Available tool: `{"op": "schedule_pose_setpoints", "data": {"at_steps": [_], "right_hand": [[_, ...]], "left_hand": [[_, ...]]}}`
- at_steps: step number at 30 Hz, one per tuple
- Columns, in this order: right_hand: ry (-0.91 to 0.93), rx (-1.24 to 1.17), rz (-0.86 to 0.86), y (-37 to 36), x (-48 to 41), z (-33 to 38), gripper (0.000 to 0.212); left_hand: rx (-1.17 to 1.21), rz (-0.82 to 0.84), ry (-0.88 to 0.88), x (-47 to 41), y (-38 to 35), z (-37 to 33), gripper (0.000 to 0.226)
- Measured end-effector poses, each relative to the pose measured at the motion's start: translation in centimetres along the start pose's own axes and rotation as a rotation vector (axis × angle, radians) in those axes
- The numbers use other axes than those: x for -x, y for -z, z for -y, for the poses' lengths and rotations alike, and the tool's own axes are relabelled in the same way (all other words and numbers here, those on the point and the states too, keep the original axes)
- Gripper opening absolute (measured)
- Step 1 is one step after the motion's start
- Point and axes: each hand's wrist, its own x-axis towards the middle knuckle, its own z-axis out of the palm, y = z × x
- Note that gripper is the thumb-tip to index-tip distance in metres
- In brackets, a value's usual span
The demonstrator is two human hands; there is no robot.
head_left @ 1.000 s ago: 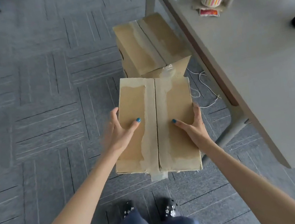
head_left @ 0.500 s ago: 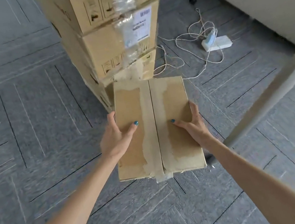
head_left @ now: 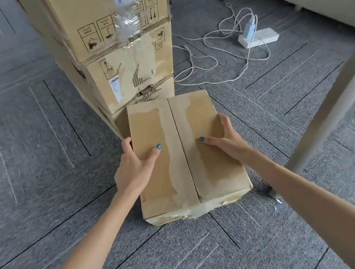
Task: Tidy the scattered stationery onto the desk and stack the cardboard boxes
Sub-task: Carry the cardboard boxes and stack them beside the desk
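Clasping the cardboard box (head_left: 187,154) at nine and three, left hand (head_left: 134,168) and right hand (head_left: 227,147) curl fingers (head_left: 126,143) round it — long axis six-to-twelve, toward stacked boxes (head_left: 114,50).

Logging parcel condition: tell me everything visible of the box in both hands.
The cardboard box is brown, oblong, its two top flaps shut along a centre seam under worn, peeling pale tape; near edge scuffed. It is level before the box stack. The left hand and right hand grip its long sides, thumbs on top.

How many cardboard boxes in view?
4: held box between left hand and right hand; stack behind it: top box, middle box, mostly hidden bottom box. More may sit above frame.
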Motion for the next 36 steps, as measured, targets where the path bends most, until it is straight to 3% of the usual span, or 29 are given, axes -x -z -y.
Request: {"op": "schedule_pose_setpoints", "data": {"at_steps": [3,8,11,14,16,24,36], "right_hand": [[0.056,0.188,0.007,0.1,1.6,0.2,0.098],[0.111,0.462,0.163,1.0,6.6,-0.2,0.133],[0.166,0.61,0.294,2.1,8.8,-1.0,0.142],[0.262,0.795,0.313,2.6,9.7,-1.7,0.138],[0.297,0.86,0.263,2.5,9.6,-1.5,0.126],[0.383,0.97,0.296,4.0,7.5,-1.1,0.109],[0.604,1.165,0.129,5.5,2.5,-0.6,0.1]], "left_hand": [[-0.076,0.002,-0.086,1.8,0.5,0.3,0.085],[-0.337,-0.025,-0.44,4.9,1.9,1.3,0.091],[-0.396,0.159,-0.673,6.7,2.9,1.5,0.09],[-0.53,0.303,-0.767,8.5,2.5,2.5,0.096],[-0.594,0.265,-0.793,9.0,1.7,3.2,0.095],[-0.567,0.164,-0.773,11.0,0.2,1.9,0.079],[-0.664,0.091,-0.76,8.7,-1.2,-1.7,0.076]]}}
